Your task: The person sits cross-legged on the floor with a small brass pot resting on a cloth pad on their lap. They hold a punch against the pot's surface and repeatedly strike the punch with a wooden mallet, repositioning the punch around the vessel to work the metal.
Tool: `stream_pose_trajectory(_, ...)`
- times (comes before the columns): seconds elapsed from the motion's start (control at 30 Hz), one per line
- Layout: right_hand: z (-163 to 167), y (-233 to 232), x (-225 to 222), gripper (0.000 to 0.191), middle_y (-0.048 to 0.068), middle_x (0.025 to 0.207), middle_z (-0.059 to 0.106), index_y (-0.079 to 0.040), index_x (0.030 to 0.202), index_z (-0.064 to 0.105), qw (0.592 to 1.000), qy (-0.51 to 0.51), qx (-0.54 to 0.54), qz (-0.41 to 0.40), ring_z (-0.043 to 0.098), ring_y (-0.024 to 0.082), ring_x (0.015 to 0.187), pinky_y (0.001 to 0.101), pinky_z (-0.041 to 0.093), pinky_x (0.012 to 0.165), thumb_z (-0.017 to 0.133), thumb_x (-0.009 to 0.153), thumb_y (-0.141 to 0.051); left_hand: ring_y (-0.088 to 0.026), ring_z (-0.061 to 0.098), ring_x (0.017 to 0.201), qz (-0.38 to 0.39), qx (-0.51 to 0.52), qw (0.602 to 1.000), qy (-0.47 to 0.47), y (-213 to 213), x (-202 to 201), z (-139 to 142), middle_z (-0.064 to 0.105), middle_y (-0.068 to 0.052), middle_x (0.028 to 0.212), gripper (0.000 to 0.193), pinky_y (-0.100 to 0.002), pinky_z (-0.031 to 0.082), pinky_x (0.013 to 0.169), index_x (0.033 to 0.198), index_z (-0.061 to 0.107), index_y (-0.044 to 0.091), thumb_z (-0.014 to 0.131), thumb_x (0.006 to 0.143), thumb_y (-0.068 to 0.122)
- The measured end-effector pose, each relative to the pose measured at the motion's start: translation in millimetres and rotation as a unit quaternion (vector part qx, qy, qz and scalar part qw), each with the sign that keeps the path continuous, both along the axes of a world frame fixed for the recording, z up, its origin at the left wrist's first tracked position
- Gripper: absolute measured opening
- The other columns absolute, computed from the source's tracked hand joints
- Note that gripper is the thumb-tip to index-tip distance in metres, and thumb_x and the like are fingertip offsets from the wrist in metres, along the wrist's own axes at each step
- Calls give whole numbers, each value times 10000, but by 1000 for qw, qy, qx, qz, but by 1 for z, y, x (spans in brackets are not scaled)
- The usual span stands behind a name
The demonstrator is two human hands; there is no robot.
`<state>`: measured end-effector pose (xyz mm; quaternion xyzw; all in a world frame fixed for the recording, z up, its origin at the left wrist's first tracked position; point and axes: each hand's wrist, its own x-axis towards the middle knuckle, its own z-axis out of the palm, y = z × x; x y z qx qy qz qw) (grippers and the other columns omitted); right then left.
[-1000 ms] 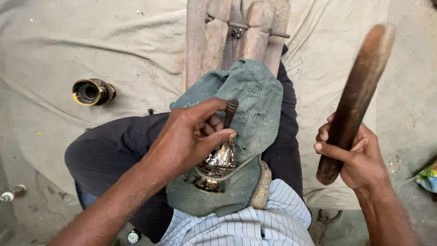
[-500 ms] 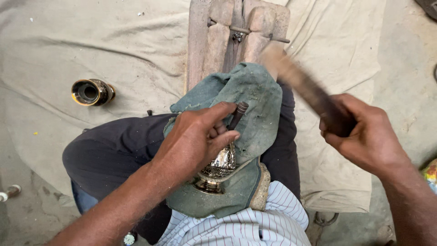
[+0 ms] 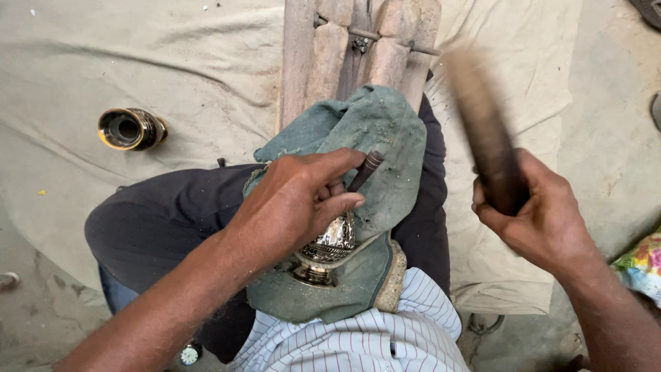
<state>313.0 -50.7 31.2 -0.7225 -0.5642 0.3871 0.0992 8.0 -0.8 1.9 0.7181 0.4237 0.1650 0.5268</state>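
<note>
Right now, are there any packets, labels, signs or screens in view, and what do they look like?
Packet: at the right edge on the ground, beside the right hand; crinkled wrapper, only partly in view, in pink, green, yellow and white.
Watch face: a small round dial at the bottom, left of the striped shirt; pale face, dark rim, too small to read.
No signs or screens show.

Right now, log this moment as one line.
left hand: steadies chisel on engraved metal piece | right hand: grips blurred wooden mallet | green cloth underneath
</note>
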Motion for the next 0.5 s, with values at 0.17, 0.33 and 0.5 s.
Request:
stream_pose_trajectory(0.17, -9, -10, 8, 397, 63, 858, 688, -63, 1132, 649, 996, -53, -53, 56, 692, 181, 804, 367, 604, 757, 719, 767, 77, -132, 663, 535, -14, -31, 999, 2, 3, 0, 0, 722, -59, 711, 435, -332, 550, 446, 1256, 677, 78, 787, 844, 164)
stream_pose_trajectory(0.33, -17, -15, 20, 386, 55, 892, 672, -51, 1089, 629, 997, -38, -41, 60, 681, 170, 801, 332, 613, 743, 740, 742, 76, -131, 688, 565, -24, -20, 1000, 4, 5, -1, 2, 735, -60, 719, 425, -332, 551, 468, 1239, 687, 81, 794, 840, 179)
stream_pose_trajectory(0.5, -15, -21, 22, 447, 108, 853, 724, -58, 1273, 607, 991, 0, -99, -94, 651, 279, 541, 435, 530, 475, 769, 868, 40, -148, 699, 574, -41, -29, 999, 10, 8, -1, 1, 744, -61, 719, 451, -359, 546, 485, 1248, 686, 94, 801, 824, 194)
